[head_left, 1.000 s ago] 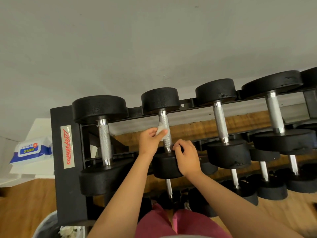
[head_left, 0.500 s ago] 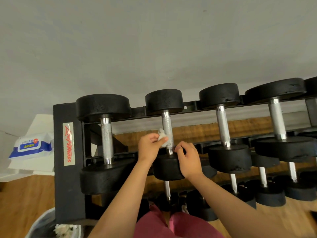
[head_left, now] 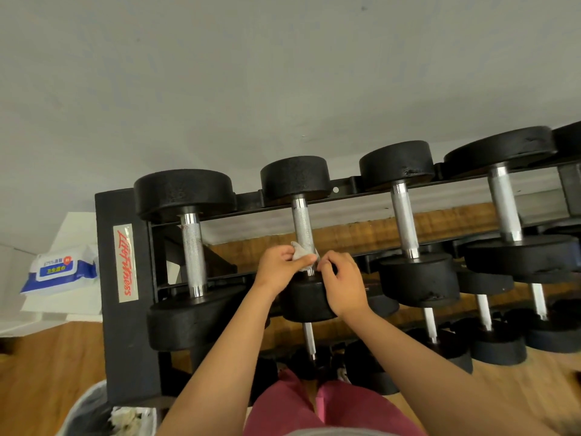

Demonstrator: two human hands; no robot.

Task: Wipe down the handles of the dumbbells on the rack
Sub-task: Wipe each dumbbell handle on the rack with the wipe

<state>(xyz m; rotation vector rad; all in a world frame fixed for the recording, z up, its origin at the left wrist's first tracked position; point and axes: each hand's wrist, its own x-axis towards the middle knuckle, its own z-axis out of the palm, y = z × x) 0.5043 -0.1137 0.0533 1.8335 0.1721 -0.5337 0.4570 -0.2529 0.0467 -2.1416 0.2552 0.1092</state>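
dumbbell rack, top tier: wipe at the near end of the second handle.

left to right: pack of wipes (head_left: 63, 270) on a white ledge, well apart from the work; bin (head_left: 91, 413) below, crumpled white scraps in it; black rack (head_left: 125, 309); first handle (head_left: 193, 253), bare; left hand (head_left: 276, 267) pinching a crumpled wipe (head_left: 300, 251) against the second handle (head_left: 302, 225), now low on the shaft just above the near weight head (head_left: 308, 302), having slid down from mid-handle over the last second; right hand (head_left: 342, 284) curled round the base of that same handle at the head's edge, steadying it, place unchanged; third handle (head_left: 405, 221) and fourth handle (head_left: 504, 209), no hand on them. judgement: this stroke has run its length, so the second handle looks nearly done and the third is likely next.
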